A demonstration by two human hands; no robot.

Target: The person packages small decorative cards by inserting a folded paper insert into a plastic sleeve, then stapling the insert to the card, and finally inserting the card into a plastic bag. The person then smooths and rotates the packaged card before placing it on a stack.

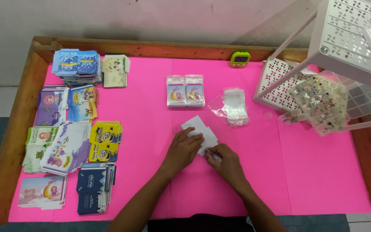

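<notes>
white card (pixel 201 130) under left hand (pixel 184 149), right hand (pixel 224 160) touching

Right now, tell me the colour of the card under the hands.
White card, on the pink table cover; head view.

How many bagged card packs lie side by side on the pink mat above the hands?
2: the left pack and the right pack, touching, above the white card under both hands. None seems hidden; loose clear bags lie to their right.

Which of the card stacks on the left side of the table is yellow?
The yellow stack in the third row down, right of the fanned purple-and-white stack. The other stacks are blue, purple, green, cream or dark navy.
</notes>
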